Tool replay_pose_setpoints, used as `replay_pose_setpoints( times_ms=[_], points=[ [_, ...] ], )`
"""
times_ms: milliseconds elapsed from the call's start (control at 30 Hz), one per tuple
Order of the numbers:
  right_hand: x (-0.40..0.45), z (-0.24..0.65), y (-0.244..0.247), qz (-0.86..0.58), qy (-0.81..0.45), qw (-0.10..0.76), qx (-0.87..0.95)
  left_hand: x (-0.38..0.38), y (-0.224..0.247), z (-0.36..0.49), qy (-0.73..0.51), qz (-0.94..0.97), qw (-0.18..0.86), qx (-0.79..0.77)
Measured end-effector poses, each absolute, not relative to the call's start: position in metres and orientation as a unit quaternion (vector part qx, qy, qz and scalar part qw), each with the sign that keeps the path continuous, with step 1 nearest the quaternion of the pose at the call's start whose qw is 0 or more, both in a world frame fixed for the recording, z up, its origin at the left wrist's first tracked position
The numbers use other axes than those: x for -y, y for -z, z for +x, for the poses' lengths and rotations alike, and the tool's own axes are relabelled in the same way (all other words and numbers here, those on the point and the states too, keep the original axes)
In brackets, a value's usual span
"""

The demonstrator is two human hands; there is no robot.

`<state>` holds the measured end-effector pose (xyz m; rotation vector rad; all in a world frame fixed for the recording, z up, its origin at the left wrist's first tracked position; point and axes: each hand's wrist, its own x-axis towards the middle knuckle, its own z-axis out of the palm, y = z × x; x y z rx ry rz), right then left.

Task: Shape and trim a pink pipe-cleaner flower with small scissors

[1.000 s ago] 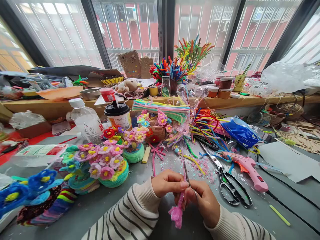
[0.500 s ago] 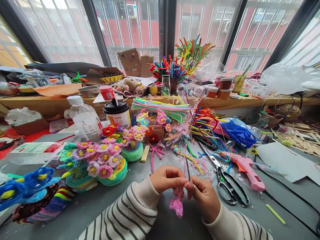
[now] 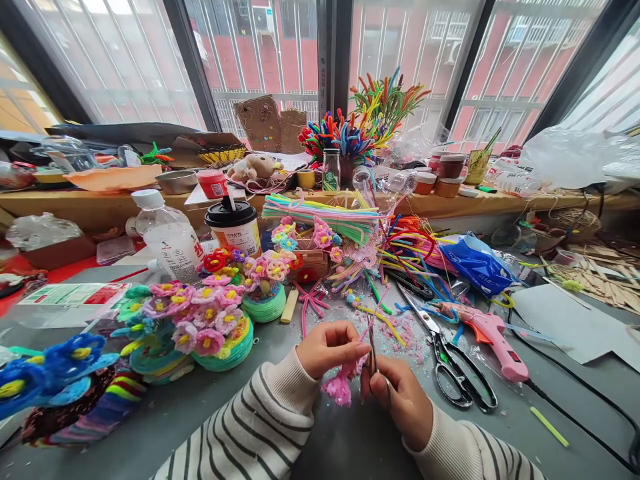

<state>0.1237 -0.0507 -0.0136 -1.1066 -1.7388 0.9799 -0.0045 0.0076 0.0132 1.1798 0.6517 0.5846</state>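
My left hand (image 3: 333, 350) is closed on a pink pipe cleaner (image 3: 339, 391), whose fluffy, bunched end hangs below the fingers. A thin pink stem of it slants up and to the right past my fingertips. My right hand (image 3: 403, 397) grips a small pair of scissors (image 3: 371, 343), their narrow blades pointing up beside the stem and slightly apart. Pink fuzz trimmings and glitter lie on the grey table just beyond both hands. To the right rest large black-handled scissors (image 3: 445, 363) and a pink glue gun (image 3: 493, 340).
Pipe-cleaner flower pots (image 3: 220, 333) crowd the left, with a plastic bottle (image 3: 167, 237) and a lidded cup (image 3: 233, 230) behind. Pipe-cleaner bundles (image 3: 320, 217) fill the middle back. A blue packet (image 3: 477, 263), grey sheet (image 3: 575, 320) and black cable (image 3: 575, 407) are at right.
The pink bunched end has swung left and up, and its stem now leans right. My right hand has turned a little, and the scissor blades have parted.
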Motion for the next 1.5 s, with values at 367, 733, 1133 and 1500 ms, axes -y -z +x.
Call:
replay_pose_setpoints(
  times_ms=[367, 733, 1133, 1500],
  points=[
    [0.0524, 0.122, 0.0102, -0.448, -0.373, 0.41, 0.702, -0.0063, -0.0145, -0.0049, -0.276, 0.55, 0.735, -0.285],
    [0.0519, 0.1225, 0.0146, -0.492, -0.309, 0.427, 0.692, -0.0087, -0.0085, -0.0044, -0.263, 0.576, 0.726, -0.268],
    [0.0507, 0.1228, 0.0177, -0.494, -0.346, 0.412, 0.684, -0.0074, -0.0127, -0.0069, -0.239, 0.579, 0.73, -0.273],
    [0.0502, 0.1242, 0.0178, -0.501, -0.307, 0.419, 0.692, -0.0086, -0.0085, -0.0067, -0.218, 0.575, 0.739, -0.276]
  ],
)
